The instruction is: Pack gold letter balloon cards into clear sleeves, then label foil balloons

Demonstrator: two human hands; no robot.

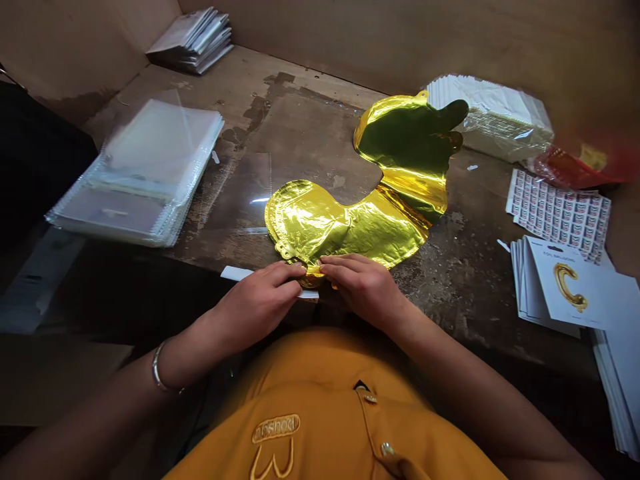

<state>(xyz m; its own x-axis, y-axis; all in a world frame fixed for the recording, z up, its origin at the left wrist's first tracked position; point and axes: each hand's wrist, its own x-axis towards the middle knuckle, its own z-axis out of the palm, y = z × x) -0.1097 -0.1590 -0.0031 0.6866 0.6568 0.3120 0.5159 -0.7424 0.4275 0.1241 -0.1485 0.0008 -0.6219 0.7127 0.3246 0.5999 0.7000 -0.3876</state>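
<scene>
A gold foil balloon, flat and curved, lies on the dark worn table, its far end bent back at the upper right. My left hand pinches the balloon's near edge with its fingertips, close to a small tab. Right beside it, my right hand presses its fingers together on the same edge, where the foil is folded. A white strip sticks out from beneath my left hand at the table's front edge. The fingertips partly hide the folded foil.
Clear plastic sleeves are stacked at the left. Folded packets lie at the back left, a wrapped white stack at the back right. Sticker sheets and cards with a gold letter C sit at the right, near a red bag.
</scene>
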